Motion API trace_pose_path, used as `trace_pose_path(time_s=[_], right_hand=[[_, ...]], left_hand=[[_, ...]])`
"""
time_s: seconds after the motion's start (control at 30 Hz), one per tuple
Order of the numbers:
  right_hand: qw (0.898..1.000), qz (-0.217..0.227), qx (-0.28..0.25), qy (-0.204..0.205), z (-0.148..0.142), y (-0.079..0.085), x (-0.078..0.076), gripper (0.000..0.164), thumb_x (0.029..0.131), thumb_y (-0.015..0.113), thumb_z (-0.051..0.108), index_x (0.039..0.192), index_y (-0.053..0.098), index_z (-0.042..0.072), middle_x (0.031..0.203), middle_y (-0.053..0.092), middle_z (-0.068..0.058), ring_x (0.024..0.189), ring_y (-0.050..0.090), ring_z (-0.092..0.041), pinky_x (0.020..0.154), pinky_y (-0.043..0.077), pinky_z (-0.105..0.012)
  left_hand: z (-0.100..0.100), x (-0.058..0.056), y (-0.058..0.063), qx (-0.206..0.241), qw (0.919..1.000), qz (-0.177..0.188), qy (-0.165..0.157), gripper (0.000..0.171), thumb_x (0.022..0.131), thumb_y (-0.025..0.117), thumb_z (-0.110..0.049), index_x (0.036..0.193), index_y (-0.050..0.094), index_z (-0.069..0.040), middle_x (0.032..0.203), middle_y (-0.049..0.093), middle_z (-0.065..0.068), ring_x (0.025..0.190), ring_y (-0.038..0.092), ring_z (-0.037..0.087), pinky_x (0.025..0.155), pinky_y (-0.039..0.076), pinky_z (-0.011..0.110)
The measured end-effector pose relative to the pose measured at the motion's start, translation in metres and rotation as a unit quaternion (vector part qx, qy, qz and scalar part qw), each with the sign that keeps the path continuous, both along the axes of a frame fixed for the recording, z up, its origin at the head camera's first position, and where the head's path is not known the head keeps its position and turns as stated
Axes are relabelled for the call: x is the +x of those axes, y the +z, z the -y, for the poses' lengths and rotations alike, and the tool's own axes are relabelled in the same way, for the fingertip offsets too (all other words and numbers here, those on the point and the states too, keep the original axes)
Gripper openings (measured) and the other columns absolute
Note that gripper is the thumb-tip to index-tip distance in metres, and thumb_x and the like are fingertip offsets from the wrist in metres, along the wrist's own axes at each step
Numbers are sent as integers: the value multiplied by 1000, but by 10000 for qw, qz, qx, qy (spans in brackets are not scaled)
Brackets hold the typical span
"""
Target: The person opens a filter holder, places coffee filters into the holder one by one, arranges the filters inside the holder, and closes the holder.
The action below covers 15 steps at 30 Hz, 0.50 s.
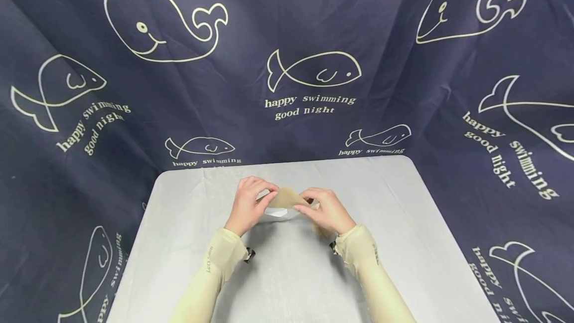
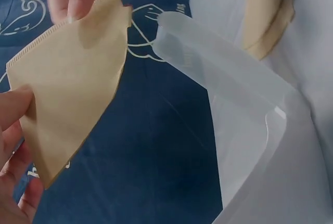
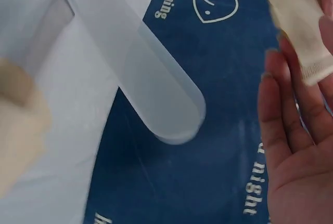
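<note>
Paper filter (image 1: 285, 197) lies between left grip (image 1: 246, 207) and right grip (image 1: 330, 210), both pinching it.

In the head view, posed with a pale-yellow-sleeved left forearm (image 1: 203, 285) slanting in from seven o'clock and a pale-yellow-sleeved right forearm (image 1: 380, 285) from five; pinching with the bare left hand (image 1: 248, 203) angled toward two o'clock, and with the bare right hand (image 1: 329, 208), near but apart, angled toward ten.

On the dark blue curtain (image 1: 309, 29), pale print repeats "happy swimming" above "good night"; from the right wrist, "swimming" and "night" are legible there. Small dark lettering on the left sleeve (image 1: 217, 263) and right sleeve (image 1: 364, 258) is unclear.
</note>
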State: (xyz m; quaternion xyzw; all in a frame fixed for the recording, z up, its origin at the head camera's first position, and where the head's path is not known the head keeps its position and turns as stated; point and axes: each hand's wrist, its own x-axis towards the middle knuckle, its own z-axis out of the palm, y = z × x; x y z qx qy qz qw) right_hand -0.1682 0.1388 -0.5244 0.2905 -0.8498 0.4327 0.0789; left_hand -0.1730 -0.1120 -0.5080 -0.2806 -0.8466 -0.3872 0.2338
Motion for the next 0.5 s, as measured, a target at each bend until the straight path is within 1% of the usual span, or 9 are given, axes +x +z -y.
trace_pose_path(time_s=[0.1,0.23,0.3,0.37,0.43,0.5], right_hand=[[9985,336,-376,-227,-1,-6,0,9,88,83,21,96,78,19,93,76,7,83,66,-6,78,55,-27],[9941,657,-770,-399,-2,-11,1,7,89,82,21,94,79,16,89,76,7,80,66,-6,77,53,-25],[9930,684,-857,-449,-2,-12,1,6,91,80,20,93,79,14,87,76,6,79,66,-7,76,54,-25],[9929,637,-889,-477,-3,-12,1,6,92,79,18,92,79,12,86,76,4,78,66,-7,76,56,-30],[9939,555,-822,-473,-4,-10,0,6,92,78,18,92,80,12,88,77,4,79,67,-7,75,56,-31],[9963,400,-641,-408,-5,-9,-2,5,93,78,18,92,80,13,89,77,4,79,67,-8,75,56,-32]], left_hand=[[1,1,1,312,9993,178,55,9,89,80,-14,98,78,-18,93,77,-5,96,63,15,96,39,39],[1,5,3,668,9966,480,93,9,90,79,-14,99,78,-16,93,77,-5,95,63,15,91,39,36],[0,6,4,736,9954,600,109,10,90,79,-15,100,78,-16,93,77,-4,96,63,15,91,40,35],[0,7,4,729,9949,692,116,11,91,79,-16,102,78,-17,95,76,-5,96,63,14,91,41,35],[0,8,5,714,9945,769,75,15,91,79,-17,106,77,-17,98,76,-5,98,64,14,93,42,35],[0,7,5,689,9945,784,17,22,90,80,-18,111,75,-18,101,75,-5,99,64,14,95,42,36]])
